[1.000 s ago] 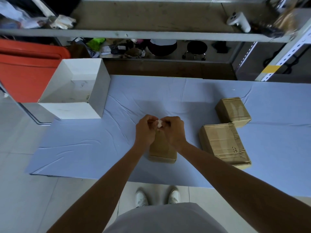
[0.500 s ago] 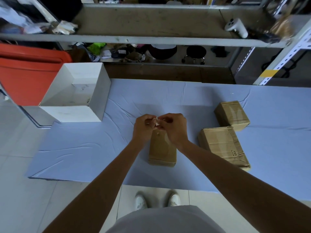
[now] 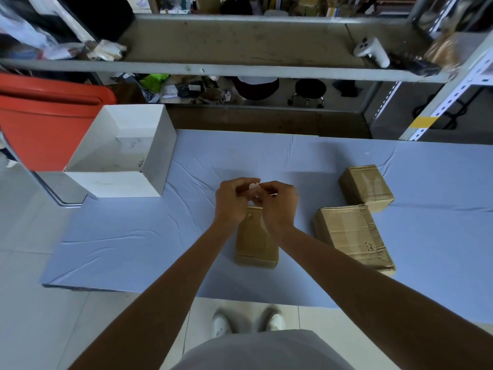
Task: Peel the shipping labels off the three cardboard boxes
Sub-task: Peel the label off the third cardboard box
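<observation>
Pinching a crumpled white paper label scrap (image 3: 253, 186) between left hand (image 3: 232, 202) and right hand (image 3: 280, 206). Both clamped on it, fingers curled, knuckles close together. Held in the air just past the far end of the narrow brown cardboard box (image 3: 254, 243), clear of its top. Lies flat on the blue-cloth-covered table (image 3: 133, 236), directly under the wrists; no white label visible on the exposed top, just bare cardboard and a faint mark. Just right of the narrow box: larger brown cardboard box marked 3 (image 3: 352, 236). Further right and back from the narrow box: small squat brown cardboard box (image 3: 365, 186), close against the larger one. No labels visible on those tops either; can't see the hidden faces, so can't confirm. Well apart to the back-left of the narrow box: open white cardboard bin (image 3: 157, 166) at the table corner, with a few pale bits inside, too small to identify. Looks like the wad-up stage for the label off the narrow box, probably late in the task, possibly the last label. Next move, as a guess: let go with one hand, carry the wad back-left from the narrow box, drop into the white bin. Adhesive likely to cling to fingers, so expect to need a flick or a scrape on the rim. Then worth turning all three boxes to check the remaining faces.
</observation>
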`<state>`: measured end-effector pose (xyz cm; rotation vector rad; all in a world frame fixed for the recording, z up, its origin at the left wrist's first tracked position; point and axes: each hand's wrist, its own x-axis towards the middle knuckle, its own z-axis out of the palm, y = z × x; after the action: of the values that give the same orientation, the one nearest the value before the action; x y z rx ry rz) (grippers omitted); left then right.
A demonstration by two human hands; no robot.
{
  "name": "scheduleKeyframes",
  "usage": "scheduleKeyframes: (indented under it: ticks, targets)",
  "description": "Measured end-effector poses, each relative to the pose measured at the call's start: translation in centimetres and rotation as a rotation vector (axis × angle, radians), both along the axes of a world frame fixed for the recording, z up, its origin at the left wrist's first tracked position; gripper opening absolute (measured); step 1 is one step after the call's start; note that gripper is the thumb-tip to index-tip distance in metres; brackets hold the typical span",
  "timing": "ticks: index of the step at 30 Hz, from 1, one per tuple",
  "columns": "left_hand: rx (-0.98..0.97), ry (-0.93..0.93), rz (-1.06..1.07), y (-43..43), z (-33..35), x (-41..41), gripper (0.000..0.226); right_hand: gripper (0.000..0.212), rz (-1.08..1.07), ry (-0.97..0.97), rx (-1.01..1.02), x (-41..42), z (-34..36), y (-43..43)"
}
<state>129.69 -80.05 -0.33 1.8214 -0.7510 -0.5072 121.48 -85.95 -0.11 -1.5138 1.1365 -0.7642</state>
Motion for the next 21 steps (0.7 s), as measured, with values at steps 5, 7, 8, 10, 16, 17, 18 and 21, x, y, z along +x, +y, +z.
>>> scheduleKeyframes:
  ticks: [5,7,8,10,16,17,18,21]
  targets:
    - [-0.003,0.009,0.064,0.0,0.0,0.1,0.015,0.006,0.116,-0.038,-0.082,-0.3,0.4,0.2]
    - [-0.006,0.133,0.141,0.1,0.1,0.4,0.013,0.012,0.216,-0.005,-0.115,-0.5,0.3,0.2]
    - [-0.008,0.169,0.156,0.1,0.1,0.4,0.014,0.016,0.244,0.015,-0.125,-0.6,0.3,0.1]
    - [-0.004,0.146,0.149,0.0,0.0,0.3,0.012,0.015,0.244,0.02,-0.11,-0.8,0.4,-0.1]
    - [-0.04,0.059,0.117,0.0,0.9,0.3,0.01,0.012,0.257,-0.058,-0.058,-1.1,1.0,-0.8]
    - [-0.043,0.048,0.099,0.0,1.0,0.4,0.01,0.015,0.267,-0.057,-0.061,-1.1,1.0,-0.9]
    - [-0.049,0.051,0.087,0.1,1.0,0.5,0.01,0.018,0.276,-0.052,-0.063,-1.1,1.1,-0.9]
    - [-0.034,0.049,0.055,0.3,1.1,0.6,0.009,0.021,0.264,-0.033,-0.061,-1.0,1.1,-0.9]
